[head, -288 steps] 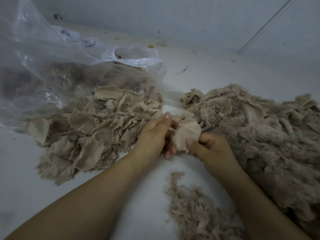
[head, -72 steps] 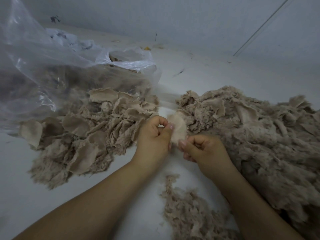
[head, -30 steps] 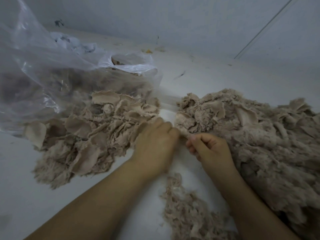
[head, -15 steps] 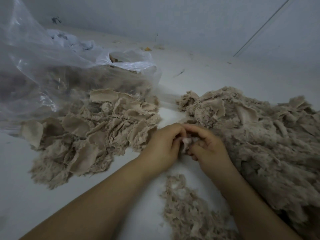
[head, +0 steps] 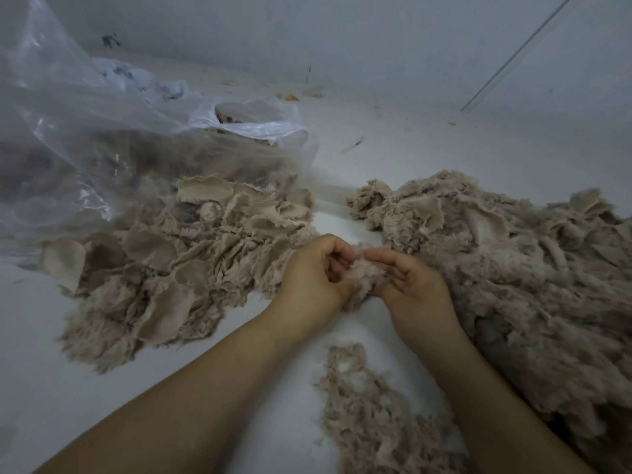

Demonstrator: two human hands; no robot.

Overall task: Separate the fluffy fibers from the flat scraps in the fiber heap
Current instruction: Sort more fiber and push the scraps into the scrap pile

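1. Left hand [head: 313, 271]: fingers curled, thumb and fingertips gripping the left side of a fluffy fiber tuft [head: 362, 278].
2. Right hand [head: 412, 285]: fingers bent, pinching the tuft's right side and top; hands close together, almost touching, tuft between them just above the surface.
3. Fiber heap [head: 513, 282]: large mixed beige mass right of the hands, right wrist lying against its edge; flat pieces show on its upper part.
4. Flat scraps pile [head: 164, 268]: left of the hands, flat beige pieces overlapping, just beside the left hand.
5. Loose fluffy fibers [head: 369, 412]: small pile near the bottom, between the two forearms, apart from both bigger piles.
6. Clear plastic bag [head: 102, 131]: upper left, behind the scraps pile, mouth open toward the right, brownish material inside.
7. Surface: white floor [head: 393, 138] or similar, cannot tell which; small bits of debris near the far edge.
8. Pale wall [head: 342, 35] behind, a thin diagonal line on it at upper right.
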